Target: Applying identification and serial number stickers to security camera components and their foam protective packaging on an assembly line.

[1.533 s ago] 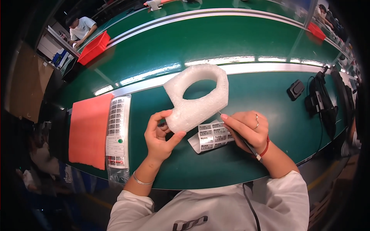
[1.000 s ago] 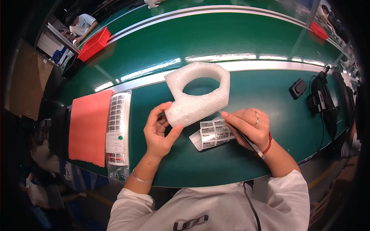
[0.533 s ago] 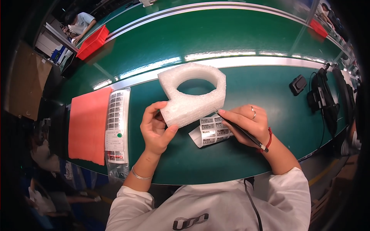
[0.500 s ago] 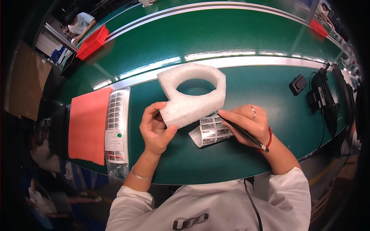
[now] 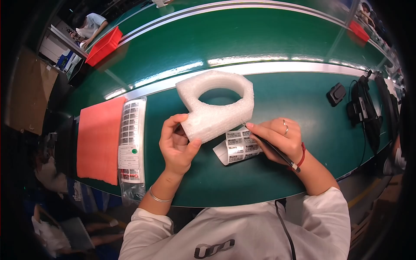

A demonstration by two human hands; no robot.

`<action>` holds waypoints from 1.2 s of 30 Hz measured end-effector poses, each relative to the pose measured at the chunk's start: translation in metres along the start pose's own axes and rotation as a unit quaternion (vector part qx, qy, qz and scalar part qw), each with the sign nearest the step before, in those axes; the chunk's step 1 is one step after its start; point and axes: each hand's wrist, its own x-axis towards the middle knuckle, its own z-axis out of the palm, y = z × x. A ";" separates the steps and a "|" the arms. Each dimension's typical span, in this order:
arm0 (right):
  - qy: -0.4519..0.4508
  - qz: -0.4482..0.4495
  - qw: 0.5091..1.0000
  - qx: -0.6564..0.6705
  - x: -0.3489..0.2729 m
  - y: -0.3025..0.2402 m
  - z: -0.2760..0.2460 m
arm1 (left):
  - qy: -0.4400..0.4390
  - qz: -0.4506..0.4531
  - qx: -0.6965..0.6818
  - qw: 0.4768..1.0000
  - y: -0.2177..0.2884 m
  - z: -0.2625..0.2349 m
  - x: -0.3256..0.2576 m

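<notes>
A white foam block [image 5: 206, 118] with a large round hole is tilted up above the table. My left hand [image 5: 177, 141] grips its near left corner between thumb and fingers. In my right hand [image 5: 279, 136] are slim black tweezers [image 5: 279, 152], held like a pen, their fine tip by the foam's lower right edge. Below that edge, a curled sheet of silver-grey labels [image 5: 236, 149] lies close under my right hand, partly covered by it. Whether a label sits at the tip is too small to tell.
To the left lie an orange-pink foam sheet [image 5: 99, 143] and a clear bag of label sheets [image 5: 132, 130]. A black box-shaped device [image 5: 336, 94] and black strapped gear [image 5: 364, 106] are at the right. Beyond the metal rail stands a red bin [image 5: 104, 47]; a person [image 5: 92, 27] works there.
Both hands stay nearly where they were, with the foam block shifting only slightly. The tweezers' tip remains by the block's lower right edge.
</notes>
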 end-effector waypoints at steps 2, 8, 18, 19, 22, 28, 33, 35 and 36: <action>-0.002 0.003 1.000 -0.010 0.001 0.000 -0.001 | -0.003 -0.005 -0.001 1.000 0.000 0.000 0.001; -0.008 0.009 1.000 0.010 -0.001 0.000 0.002 | -0.004 -0.022 -0.004 1.000 0.001 -0.002 -0.001; -0.011 0.014 0.999 0.030 0.000 -0.001 0.002 | -0.009 -0.040 -0.014 0.999 0.004 -0.003 -0.002; -0.011 0.015 0.999 0.029 -0.001 -0.001 0.002 | -0.013 -0.044 -0.016 0.999 0.004 -0.003 -0.002; -0.012 0.017 0.999 0.029 -0.003 -0.001 0.003 | -0.017 -0.048 -0.018 0.999 0.006 -0.003 -0.001; -0.009 0.026 0.999 0.030 -0.003 0.000 0.003 | -0.022 -0.056 -0.041 0.997 0.005 -0.003 -0.002; 0.001 0.076 0.995 0.070 -0.004 0.001 -0.002 | -0.024 0.024 0.048 0.998 0.000 0.006 -0.003; 0.015 0.115 0.985 0.124 -0.005 -0.002 0.001 | -0.005 0.020 0.088 0.996 0.005 0.005 -0.003; 0.029 0.155 0.972 0.177 -0.006 -0.004 0.002 | -0.014 0.034 0.132 0.991 0.001 0.001 -0.003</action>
